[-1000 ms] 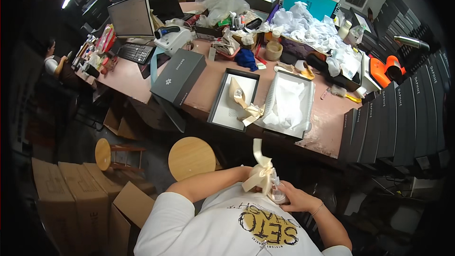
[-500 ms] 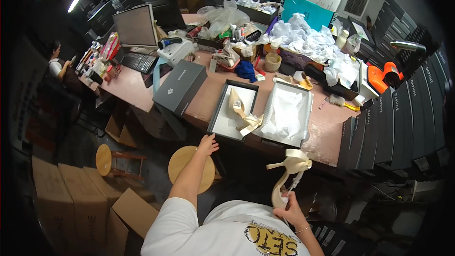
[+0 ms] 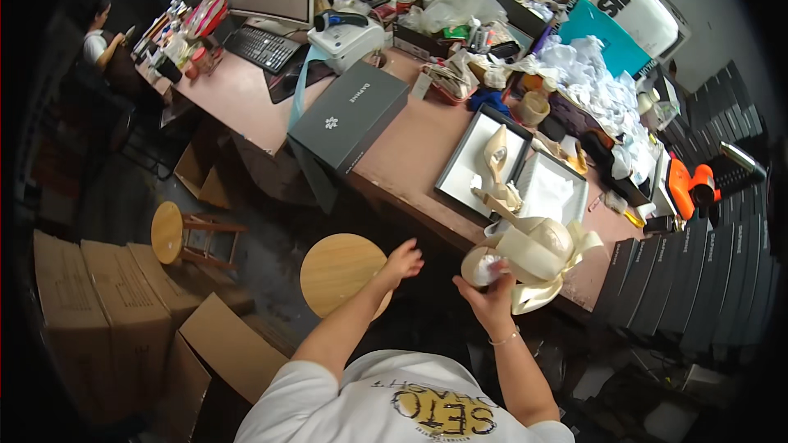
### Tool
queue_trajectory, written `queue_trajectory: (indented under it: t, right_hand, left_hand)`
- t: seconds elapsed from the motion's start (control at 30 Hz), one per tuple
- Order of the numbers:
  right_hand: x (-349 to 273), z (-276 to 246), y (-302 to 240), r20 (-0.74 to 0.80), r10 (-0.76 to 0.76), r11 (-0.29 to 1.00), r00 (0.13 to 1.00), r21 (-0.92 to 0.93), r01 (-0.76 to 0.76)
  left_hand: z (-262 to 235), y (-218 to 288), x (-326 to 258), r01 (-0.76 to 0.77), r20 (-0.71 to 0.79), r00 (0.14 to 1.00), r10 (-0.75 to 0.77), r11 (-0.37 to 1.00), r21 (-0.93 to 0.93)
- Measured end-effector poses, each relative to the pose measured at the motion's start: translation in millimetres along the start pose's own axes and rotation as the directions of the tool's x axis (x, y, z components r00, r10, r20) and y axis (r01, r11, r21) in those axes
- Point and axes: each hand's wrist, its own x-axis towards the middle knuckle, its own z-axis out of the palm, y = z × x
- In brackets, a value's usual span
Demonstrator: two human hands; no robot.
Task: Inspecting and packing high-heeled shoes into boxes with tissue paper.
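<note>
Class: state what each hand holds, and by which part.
The right hand holds a cream high-heeled shoe at its toe end; the left hand holds nothing.

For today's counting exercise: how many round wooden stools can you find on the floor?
2: one round wooden stool just beyond the person's left hand, a smaller stool further left near the cardboard boxes. Others may be hidden under the table.

Cluttered pink desk (image 3: 246,98); round stools (image 3: 341,272)

A white short-sleeved T-shirt (image 3: 410,402) with a round yellow and black print on the chest is worn. Both forearms are left bare. Just below the right hand (image 3: 491,299), a thin bracelet (image 3: 502,338) is worn at the wrist.
</note>
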Motion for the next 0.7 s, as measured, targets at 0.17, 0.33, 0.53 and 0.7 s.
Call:
queue_trajectory:
  t: [0.17,0.33,0.53,0.7]
  right_hand:
    - [17,83,123,0.152,0.268,0.886,0.951,-0.428,-0.181]
    - [25,94,140,0.109,0.359,0.853,0.927,-0.441,-0.278]
    - [122,48,-30,-0.307,-0.204,0.975,0.929,0.021,0.221]
    - [67,83,53,-0.038,-0.248,0.878,0.968,-0.431,0.208]
  left_hand:
    - [-88,-90,-112,0.227,-0.18,0.956,-0.232,0.973,-0.046]
    - [-137,-122,-175,0.201,-0.319,0.917,-0.241,0.968,-0.151]
    - [-154,-137,-189,0.156,-0.4,0.884,-0.243,0.958,-0.24]
    - [-164,-147,-187,0.181,-0.449,0.864,-0.23,0.972,-0.15]
